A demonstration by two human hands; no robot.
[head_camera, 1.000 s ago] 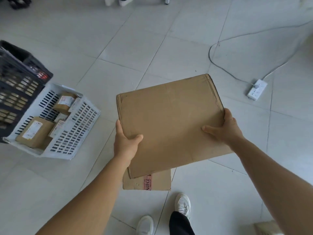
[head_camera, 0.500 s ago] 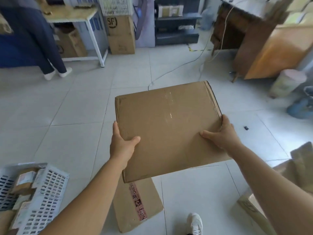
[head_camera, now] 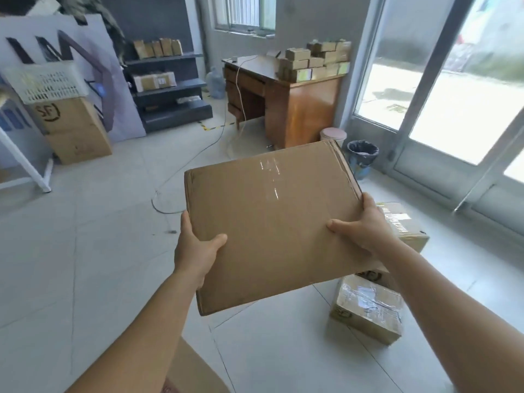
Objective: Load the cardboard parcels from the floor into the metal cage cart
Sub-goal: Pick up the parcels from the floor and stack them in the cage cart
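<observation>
1. Since a second ago, my view has swung up from the floor to the room; the parcel (head_camera: 272, 222) stays level at chest height.
2. Left hand (head_camera: 195, 251) and right hand (head_camera: 365, 228) grip its side edges, thumbs on top.
3. No cart in sight, so I judge the carry is only starting.
4. More boxes (head_camera: 368, 310) lie on the floor below; a desk (head_camera: 300, 109) stands beyond.
</observation>
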